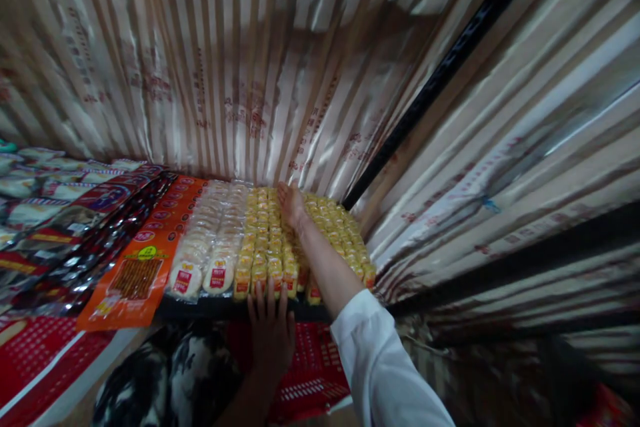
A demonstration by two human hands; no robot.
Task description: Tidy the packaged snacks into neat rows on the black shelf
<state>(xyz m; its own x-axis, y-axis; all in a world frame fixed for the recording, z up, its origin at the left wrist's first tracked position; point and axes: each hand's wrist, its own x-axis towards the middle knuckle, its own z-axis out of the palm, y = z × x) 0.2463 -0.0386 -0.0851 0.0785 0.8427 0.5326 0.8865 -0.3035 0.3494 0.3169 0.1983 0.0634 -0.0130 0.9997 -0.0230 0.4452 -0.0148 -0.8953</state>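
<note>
Rows of small yellow wrapped snack packs stand on the dark shelf. My left hand is at the front edge, its fingers stretched upward against the faces of the front packs. Over the back of the same rows reaches my right hand, fingers extended, with a white sleeve rolled at the forearm. A gap shows between the yellow rows beneath my right forearm, partly hidden by it. Two rows of clear packs of round white crackers sit directly to the left.
An orange snack bag, dark shiny packets and white packets line the shelf farther left. Printed striped sheeting hangs behind. A black metal post slants at the right. Below is a red perforated crate.
</note>
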